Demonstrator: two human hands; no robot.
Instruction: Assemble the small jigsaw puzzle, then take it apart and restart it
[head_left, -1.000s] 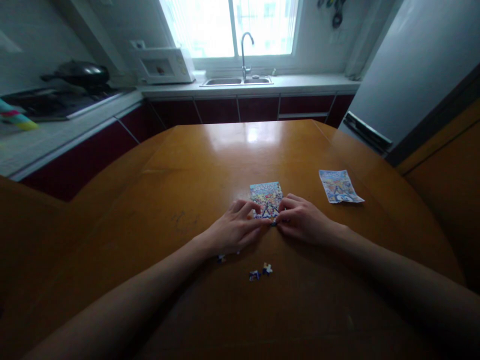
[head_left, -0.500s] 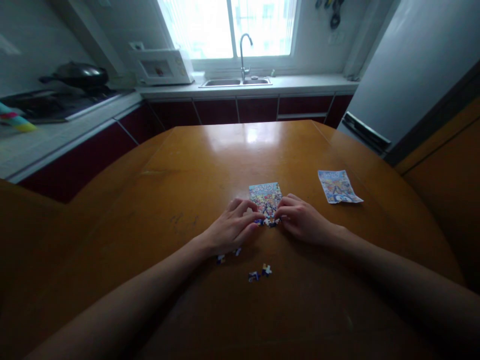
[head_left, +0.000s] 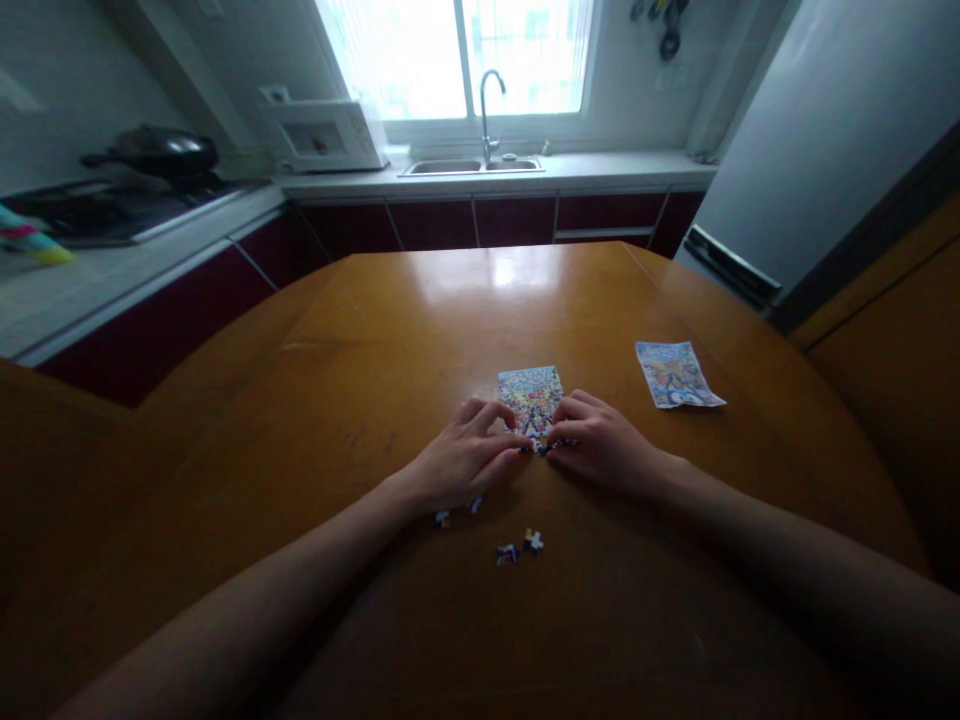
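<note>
Small jigsaw puzzle (head_left: 531,392) lies flat about mid-bench, well apart from the far edge of the bench (head_left: 390,330). Probably light, thin, stiff card; single pieces sturdy enough, but the joined sheet likely weak at the seams, so best held flat by opposite side edges, not by one corner. Left hand (head_left: 472,452): fingers curled, part-spread, tips at the puzzle's lower left; can't tell if they grip or just steady. Right hand (head_left: 604,442): thumb and index nearly together at the lower right, dark piece (head_left: 544,451) at the tips; can't tell if pinched. Two loose pieces (head_left: 508,554) sit toward the near edge, two more pieces (head_left: 442,519) beside the left wrist. Printed sheet (head_left: 679,376) lies toward the right edge, so more sliding room looks to be toward the far and left edges.
</note>
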